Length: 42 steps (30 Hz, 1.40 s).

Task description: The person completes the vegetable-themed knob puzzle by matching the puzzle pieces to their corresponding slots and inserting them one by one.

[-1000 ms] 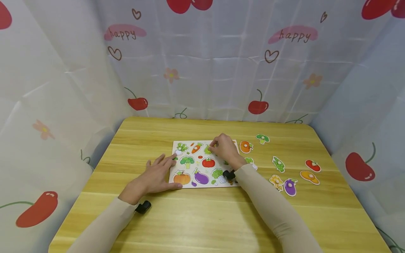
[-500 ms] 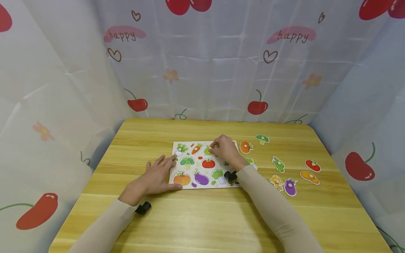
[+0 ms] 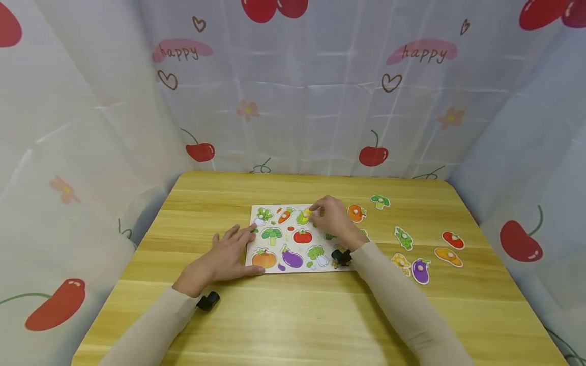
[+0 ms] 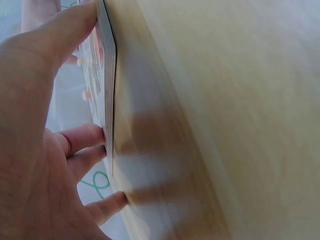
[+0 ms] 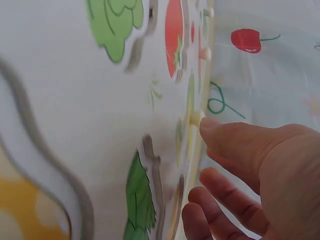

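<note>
A white puzzle board [image 3: 293, 208] with vegetable pictures lies on the table. My left hand [image 3: 224, 256] rests at its left side, fingers spread, with the thumb [image 4: 75, 25] at the front corner and fingertips touching the edge. My right hand [image 3: 333, 219] is over the board's back right part. Its thumb and index finger are parted beside a corn piece [image 3: 303, 217] lying in the back row. In the right wrist view the thumb tip is close by the corn's small knob [image 5: 195, 119]. A carrot piece [image 3: 285, 216] and a leafy white radish piece [image 3: 262, 216] lie left of it.
Loose knobbed pieces lie right of the board: a pumpkin [image 3: 356, 213], broccoli [image 3: 380, 202], pea pod [image 3: 403, 238], mushroom [image 3: 400, 263], eggplant [image 3: 420, 270], potato [image 3: 448, 256] and tomato [image 3: 452, 239]. A printed curtain [image 3: 293, 127] encloses the table's back and sides.
My right hand has shifted slightly right, and its fingers have parted from the corn piece, which now shows more fully. The left hand has stayed in place on the board's edge.
</note>
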Available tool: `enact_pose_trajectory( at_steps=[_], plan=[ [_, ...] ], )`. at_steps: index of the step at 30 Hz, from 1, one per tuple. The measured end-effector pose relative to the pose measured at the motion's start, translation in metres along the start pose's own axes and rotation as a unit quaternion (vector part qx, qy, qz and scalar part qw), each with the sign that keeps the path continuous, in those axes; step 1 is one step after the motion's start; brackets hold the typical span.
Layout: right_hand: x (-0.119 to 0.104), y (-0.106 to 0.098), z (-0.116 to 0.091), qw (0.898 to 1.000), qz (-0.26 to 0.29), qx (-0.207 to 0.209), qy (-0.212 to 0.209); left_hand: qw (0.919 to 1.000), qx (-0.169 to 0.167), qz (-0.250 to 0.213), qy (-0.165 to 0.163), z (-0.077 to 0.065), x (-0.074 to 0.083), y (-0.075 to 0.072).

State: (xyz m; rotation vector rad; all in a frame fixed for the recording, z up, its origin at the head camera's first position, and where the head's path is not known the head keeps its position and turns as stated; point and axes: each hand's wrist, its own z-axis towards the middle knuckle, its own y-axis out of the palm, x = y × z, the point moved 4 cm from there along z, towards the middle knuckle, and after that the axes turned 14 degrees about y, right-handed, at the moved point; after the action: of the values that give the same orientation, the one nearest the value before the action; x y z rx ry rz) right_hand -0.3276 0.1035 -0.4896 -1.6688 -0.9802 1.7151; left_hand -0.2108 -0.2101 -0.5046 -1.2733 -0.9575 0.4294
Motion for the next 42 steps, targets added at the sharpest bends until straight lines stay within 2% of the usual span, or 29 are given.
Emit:
enact_pose_trajectory(
  at_steps=[3,13,20,31,42],
  plan=[
    [0.005,-0.008,-0.001,1.000,0.006,0.006,-0.005,1.0000,0.001,-0.002,-0.002,0.000,0.000,0.000],
    [0.028,-0.035,-0.006,0.999,0.026,0.027,0.013,1.0000,-0.001,-0.002,-0.003,0.000,-0.002,0.001],
    [0.047,-0.051,-0.008,0.999,0.021,0.046,0.012,1.0000,0.000,0.000,-0.001,0.001,-0.002,0.002],
    [0.069,-0.078,-0.027,0.998,0.029,0.048,0.007,1.0000,-0.004,-0.003,-0.001,0.001,0.000,0.001],
    [0.102,-0.105,-0.049,0.998,0.005,0.056,-0.003,1.0000,-0.003,0.001,-0.002,0.002,-0.001,0.002]
  ],
)
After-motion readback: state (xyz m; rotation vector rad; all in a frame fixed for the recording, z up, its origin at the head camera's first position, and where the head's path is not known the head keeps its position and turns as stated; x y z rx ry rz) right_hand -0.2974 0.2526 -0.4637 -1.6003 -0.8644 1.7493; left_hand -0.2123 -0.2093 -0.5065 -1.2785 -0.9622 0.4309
